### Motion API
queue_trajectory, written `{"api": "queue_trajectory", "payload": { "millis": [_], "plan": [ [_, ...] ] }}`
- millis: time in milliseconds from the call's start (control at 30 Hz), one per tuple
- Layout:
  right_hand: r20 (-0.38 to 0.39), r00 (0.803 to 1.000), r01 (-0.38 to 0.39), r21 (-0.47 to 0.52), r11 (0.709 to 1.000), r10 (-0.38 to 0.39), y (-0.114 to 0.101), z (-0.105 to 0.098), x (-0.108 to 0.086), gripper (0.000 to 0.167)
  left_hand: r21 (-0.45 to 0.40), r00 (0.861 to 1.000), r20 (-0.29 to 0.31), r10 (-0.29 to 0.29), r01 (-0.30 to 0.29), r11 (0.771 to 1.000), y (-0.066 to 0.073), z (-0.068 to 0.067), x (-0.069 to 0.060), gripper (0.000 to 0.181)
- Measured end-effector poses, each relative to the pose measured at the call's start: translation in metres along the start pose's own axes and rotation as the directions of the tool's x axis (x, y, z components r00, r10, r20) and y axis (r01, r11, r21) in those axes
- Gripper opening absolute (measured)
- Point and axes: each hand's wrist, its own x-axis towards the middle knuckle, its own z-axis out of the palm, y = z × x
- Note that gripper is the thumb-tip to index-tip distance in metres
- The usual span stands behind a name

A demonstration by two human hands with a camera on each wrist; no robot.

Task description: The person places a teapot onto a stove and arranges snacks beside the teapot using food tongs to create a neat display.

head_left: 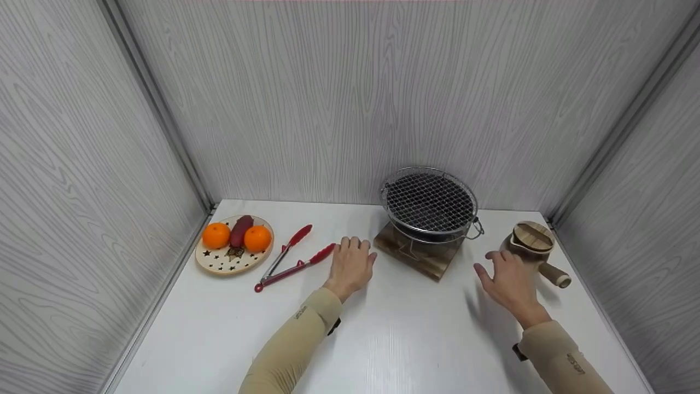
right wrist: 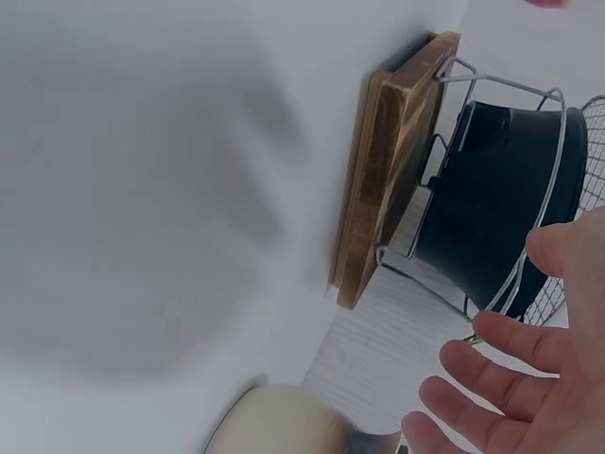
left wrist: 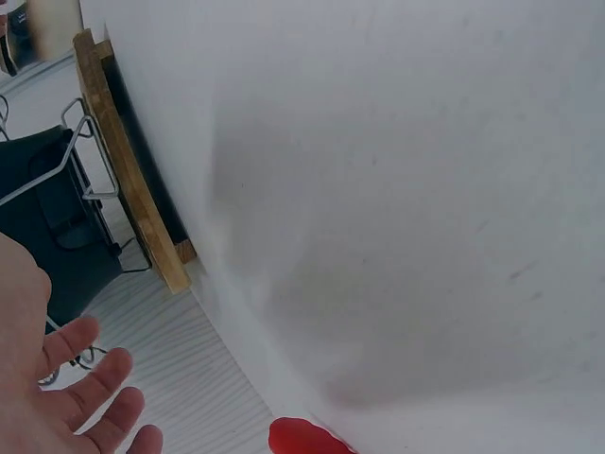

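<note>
My left hand (head_left: 350, 268) hovers over the table just right of a pair of red-tipped tongs (head_left: 322, 253), holding nothing. The tongs lie spread apart; one red tip (left wrist: 307, 437) shows at the bottom of the left wrist view. My right hand (head_left: 511, 282) is raised with fingers spread, beside a small pot with a wooden lid (head_left: 533, 236) and a side handle (head_left: 555, 274). In the head view the hand covers part of the pot; I see no grip on it. Between the hands, farther back, stands a round tabletop grill (head_left: 429, 202) with a wire mesh top.
Under the grill lies a square wooden board (head_left: 432, 268). At the left, a star-patterned plate (head_left: 210, 262) bears an orange (head_left: 216, 236), a second orange (head_left: 257, 238) and a purple sweet potato (head_left: 241, 230). Grey panels (head_left: 306, 98) enclose the white table (head_left: 383, 339) at the back and sides.
</note>
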Motion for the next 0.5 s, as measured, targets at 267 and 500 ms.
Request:
{"api": "queue_trajectory", "payload": {
  "millis": [267, 500],
  "plan": [
    [-0.014, 0.999, -0.035, -0.081, 0.996, 0.034, 0.018, -0.008, -0.004, 0.039, 0.041, 1.000, -0.007, -0.008, 0.008, 0.999, 0.009, 0.009, 0.006, 0.043],
    [-0.002, 0.991, -0.131, -0.136, 0.982, 0.132, 0.028, -0.014, -0.008, 0.045, 0.074, 1.000, 0.031, 0.002, -0.004, 0.997, 0.015, 0.017, 0.008, 0.040]
  ]
}}
